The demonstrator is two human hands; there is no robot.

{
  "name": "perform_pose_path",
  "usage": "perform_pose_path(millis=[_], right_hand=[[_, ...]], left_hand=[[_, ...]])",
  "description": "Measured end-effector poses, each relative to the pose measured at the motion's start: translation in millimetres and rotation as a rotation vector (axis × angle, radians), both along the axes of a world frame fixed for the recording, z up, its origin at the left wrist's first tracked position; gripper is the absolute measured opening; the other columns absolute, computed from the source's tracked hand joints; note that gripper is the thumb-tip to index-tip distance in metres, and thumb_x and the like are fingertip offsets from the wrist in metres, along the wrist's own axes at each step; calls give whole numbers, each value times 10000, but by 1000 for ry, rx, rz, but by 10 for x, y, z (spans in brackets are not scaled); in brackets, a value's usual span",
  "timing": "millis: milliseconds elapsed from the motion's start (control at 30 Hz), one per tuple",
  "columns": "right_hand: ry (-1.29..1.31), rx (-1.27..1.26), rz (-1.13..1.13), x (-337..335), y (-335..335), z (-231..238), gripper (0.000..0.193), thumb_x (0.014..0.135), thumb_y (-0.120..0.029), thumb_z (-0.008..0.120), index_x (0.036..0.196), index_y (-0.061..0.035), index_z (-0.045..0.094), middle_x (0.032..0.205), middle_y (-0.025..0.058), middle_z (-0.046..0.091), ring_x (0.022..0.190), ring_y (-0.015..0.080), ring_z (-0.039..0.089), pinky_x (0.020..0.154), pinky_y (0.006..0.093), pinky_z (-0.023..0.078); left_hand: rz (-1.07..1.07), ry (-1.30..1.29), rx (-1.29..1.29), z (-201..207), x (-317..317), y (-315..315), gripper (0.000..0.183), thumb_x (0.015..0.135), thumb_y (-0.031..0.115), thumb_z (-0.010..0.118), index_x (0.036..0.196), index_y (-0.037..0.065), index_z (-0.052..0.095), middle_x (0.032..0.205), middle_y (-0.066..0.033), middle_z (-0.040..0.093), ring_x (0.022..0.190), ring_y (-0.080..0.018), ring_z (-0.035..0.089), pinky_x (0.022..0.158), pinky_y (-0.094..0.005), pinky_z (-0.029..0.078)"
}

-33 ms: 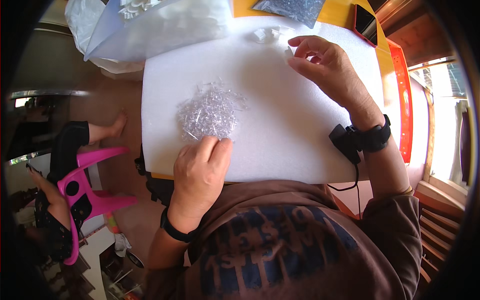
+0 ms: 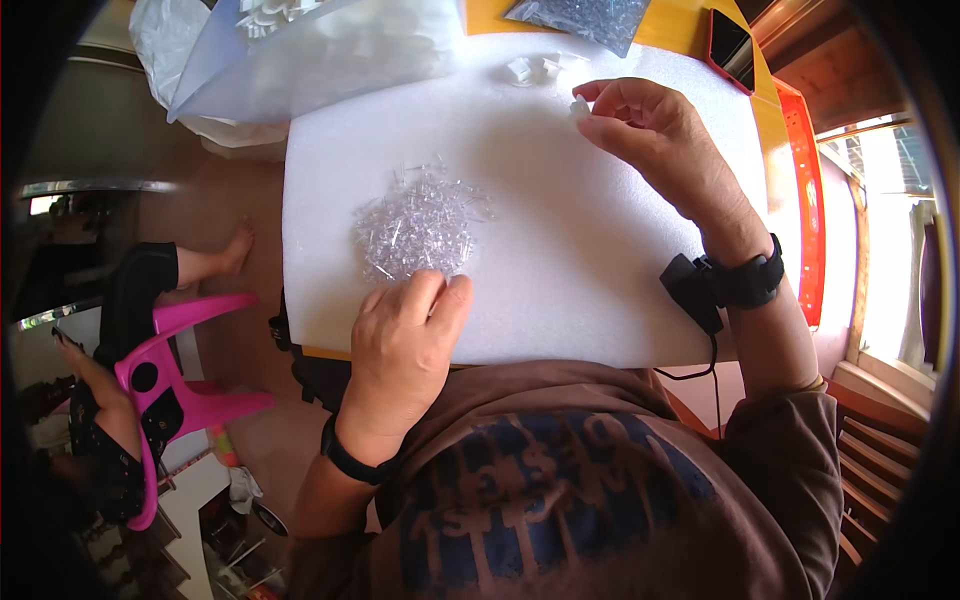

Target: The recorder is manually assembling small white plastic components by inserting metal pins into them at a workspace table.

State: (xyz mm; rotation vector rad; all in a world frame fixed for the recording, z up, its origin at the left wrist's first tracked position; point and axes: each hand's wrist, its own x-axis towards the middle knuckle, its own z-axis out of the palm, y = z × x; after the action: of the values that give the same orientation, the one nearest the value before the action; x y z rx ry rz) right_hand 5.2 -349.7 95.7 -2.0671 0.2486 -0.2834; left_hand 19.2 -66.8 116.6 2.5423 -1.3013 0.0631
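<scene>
At the near edge of a pile of small clear plastic pins [image 2: 420,222], my left hand [image 2: 400,335] has its thumb and fingertips closed together. Whatever lies between those fingertips is hidden or too small to make out. My right hand [image 2: 650,135] is raised over the far right of the white foam sheet [image 2: 590,260], pinching a small white plastic piece [image 2: 579,108] between thumb and forefinger. Just beyond it, a few similar white plastic pieces [image 2: 545,68] lie on the sheet.
A large translucent bag [image 2: 330,70] of white pieces covers the far left corner. Behind the sheet lie a bag of dark bits [image 2: 585,18] and a phone [image 2: 731,50]. A red crate [image 2: 803,200] stands at the right. Someone sits on a pink chair [image 2: 160,370] at left.
My right hand has drawn back slightly, and the white piece shows more clearly in its pinch. My left hand has shifted a little to the right beside the pile.
</scene>
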Motion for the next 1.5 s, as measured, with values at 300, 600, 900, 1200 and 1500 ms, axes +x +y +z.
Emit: perform_pose_path(millis=[300, 600, 900, 1200, 1500], right_hand=[[130, 1149, 119, -243, 376, 294, 93, 842, -130, 659, 873, -63, 601, 853, 68, 662, 733, 147, 653, 669, 253, 502], [176, 1477, 440, -316, 499, 185, 310, 892, -62, 585, 1195, 5, 569, 969, 105, 665, 782, 147, 663, 726, 251, 534], [216, 1433, 413, -253, 409, 117, 296, 905, -65, 562, 1194, -4, 573, 919, 70, 658, 781, 133, 654, 723, 245, 530], [224, 1403, 354, -246, 395, 93, 273, 901, -74, 581, 1170, -29, 587, 952, 65, 652, 771, 107, 620, 718, 233, 509], [225, 1370, 341, -252, 389, 90, 276, 891, -86, 602, 1163, -35, 591, 957, 58, 652, 766, 102, 608, 707, 225, 499]], left_hand=[[-259, -218, 228, 52, 92, -99, 136, 744, 72, 589, 878, 60, 612, 910, -39, 549, 767, -185, 539, 679, -312, 419], [-387, -353, 148, -46, 131, -193, 60, 724, 93, 585, 775, 90, 553, 769, -26, 515, 663, -136, 483, 630, -281, 371], [-419, -400, 213, 2, 216, -220, 55, 698, 103, 587, 733, 100, 543, 756, -22, 487, 697, -145, 476, 641, -284, 357], [-361, -411, 262, -21, 200, -241, 53, 694, 112, 579, 729, 103, 541, 728, -16, 443, 674, -151, 443, 628, -290, 344], [-335, -316, 284, 84, 209, -289, 89, 700, 83, 603, 724, 108, 521, 722, -27, 438, 655, -156, 456, 618, -301, 349]])
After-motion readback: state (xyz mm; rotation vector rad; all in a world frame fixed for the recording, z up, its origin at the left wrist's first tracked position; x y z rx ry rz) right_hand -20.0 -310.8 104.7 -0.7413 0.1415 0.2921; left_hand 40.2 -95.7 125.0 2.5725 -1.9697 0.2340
